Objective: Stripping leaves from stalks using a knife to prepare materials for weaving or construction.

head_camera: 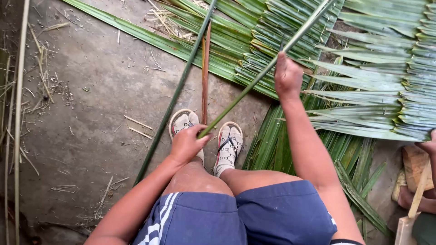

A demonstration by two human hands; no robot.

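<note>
A long, thin green palm-leaf midrib strip (254,81) is held slantwise across the middle of the view, running from just above the knees up towards the top right edge. Its lower end is gripped by the left hand (185,144), the fingers of which are curled tightly round the strip above the left knee. Further up its length, the strip is clasped by the right hand (287,76), whose fingers are folded together; a small dark blade tip (281,44) appears to stick up from that fist beside the strip, though what exactly is held there cannot be told for certain. The strip is thus kept off the ground, stretched between the two hands. A second long green stalk (175,97) is seen lying on the grey concrete floor (91,100) to the left of the feet, and a narrow reddish-brown sliver (205,72) is set just beside it, pointing away from the toes. The feet are shod in pale flip-flop sandals with dark straps (227,145), and blue shorts with white side stripes (195,220) are worn. Woven mats of folded green palm fronds (390,68) are spread over the upper right of the floor. Another person's hand (429,146) and some pale wooden pieces (413,165) are glimpsed at the right edge.
</note>
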